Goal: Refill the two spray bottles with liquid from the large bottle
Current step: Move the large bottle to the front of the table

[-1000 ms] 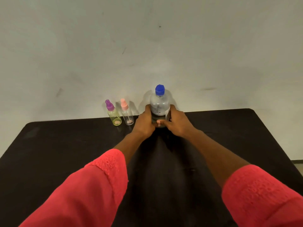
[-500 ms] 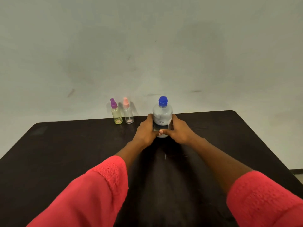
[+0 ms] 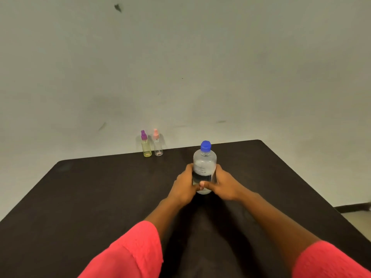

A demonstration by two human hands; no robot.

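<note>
A large clear bottle (image 3: 204, 165) with a blue cap stands upright on the dark table (image 3: 100, 197). My left hand (image 3: 183, 186) grips its lower left side and my right hand (image 3: 225, 186) grips its lower right side, thumbs meeting in front. Two small spray bottles stand side by side at the table's far edge, left of the large bottle: a yellowish one with a purple top (image 3: 146, 144) and a clear one with a pink top (image 3: 158, 143). Both hands are well apart from the spray bottles.
A plain pale wall (image 3: 200, 67) rises right behind the table's far edge. The table's right edge runs diagonally toward me, with a strip of floor (image 3: 359, 215) beyond it.
Both hands have drawn the large bottle toward me, away from the far edge and the spray bottles. The grip has stayed the same.
</note>
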